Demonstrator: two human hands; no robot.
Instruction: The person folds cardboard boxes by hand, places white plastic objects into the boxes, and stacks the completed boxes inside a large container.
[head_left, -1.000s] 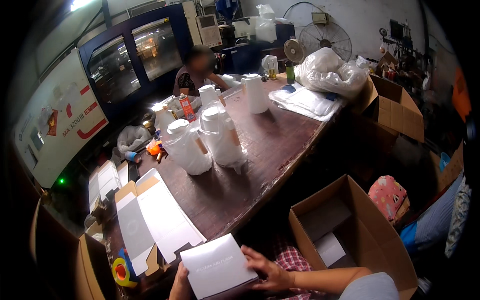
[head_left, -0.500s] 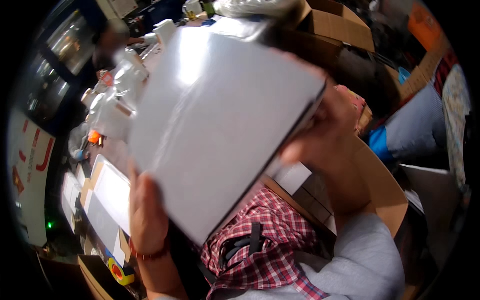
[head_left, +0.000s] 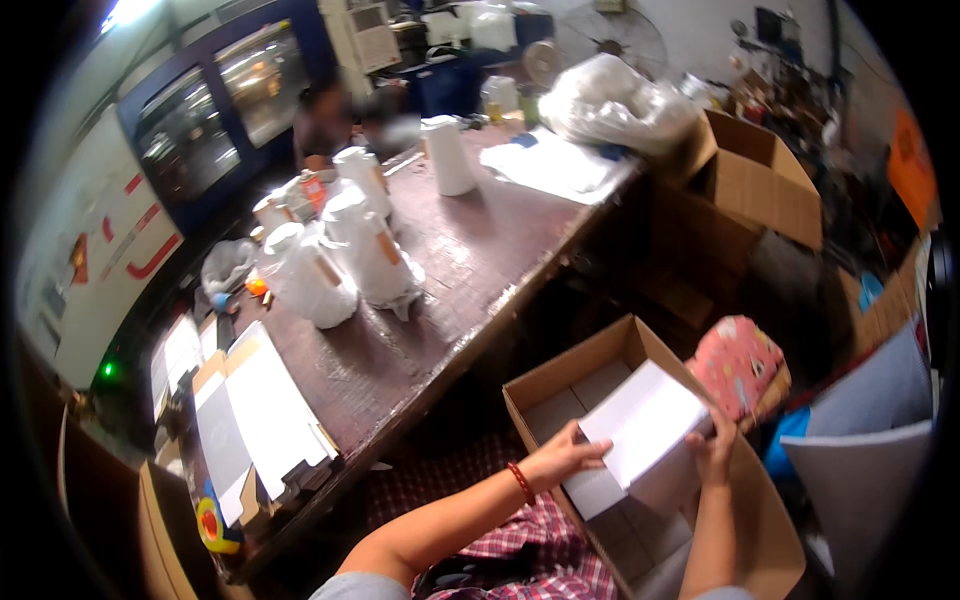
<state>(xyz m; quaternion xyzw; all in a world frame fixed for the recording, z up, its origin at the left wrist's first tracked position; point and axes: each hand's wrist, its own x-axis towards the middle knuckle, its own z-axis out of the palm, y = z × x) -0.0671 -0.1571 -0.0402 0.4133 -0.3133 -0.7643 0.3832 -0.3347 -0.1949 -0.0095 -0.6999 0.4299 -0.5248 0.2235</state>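
A white box (head_left: 648, 420) is held between my two hands above an open cardboard carton (head_left: 520, 405). My left hand (head_left: 568, 458), with a red bracelet at the wrist, grips its left side, thumb and fingers against the edge. My right hand (head_left: 712, 440) is closed round the right side. Inside the carton lie several pale boxes (head_left: 560, 412), side by side at the bottom. The held box hides part of them, and I cannot tell whether it touches them.
Left of the carton stands a dark worktable (head_left: 450, 260) bearing several plastic-wrapped white objects (head_left: 365, 255), white sheets (head_left: 275, 400) and a yellow tape roll (head_left: 215, 525). A pink patterned cushion (head_left: 740, 365) is beside the carton. Another open carton (head_left: 765, 190) stands behind. A person (head_left: 325, 125) is across the table.
The white box has gone from close in front of me down to the open carton on the right, both hands still on it. My view has shifted, showing more of the table.
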